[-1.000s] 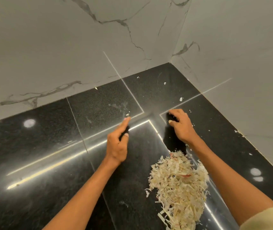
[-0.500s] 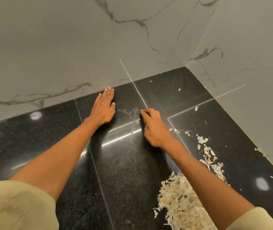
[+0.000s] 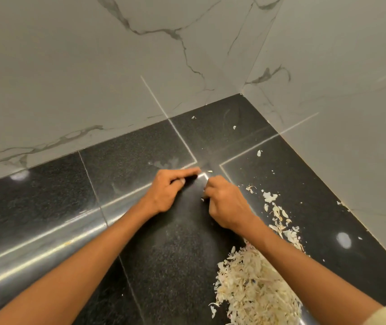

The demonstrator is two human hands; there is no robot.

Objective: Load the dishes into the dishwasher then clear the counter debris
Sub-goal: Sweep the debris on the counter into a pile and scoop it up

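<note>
My left hand [image 3: 169, 192] rests on its edge on the black granite counter [image 3: 46, 207], index finger stretched to the right, holding nothing that I can see. My right hand [image 3: 226, 202] is just beside it, nearly touching. Its fingers bend down onto the counter and hide its palm side. A big pile of pale shredded peelings [image 3: 257, 289] lies near my right forearm. A trail of loose peel bits [image 3: 278, 212] runs from the pile up to the right of my right hand. One small flake [image 3: 209, 171] sits just past my fingertips.
Grey-veined marble walls [image 3: 93, 66] meet in a corner at the back right, closing the counter on two sides. A few stray flakes [image 3: 259, 153] lie towards that corner. The counter's left half shows only light reflections.
My left hand has come back from the rear wall, and both hands have drawn together at the tile joint. The camera has tilted, so the pile sits lower right.
</note>
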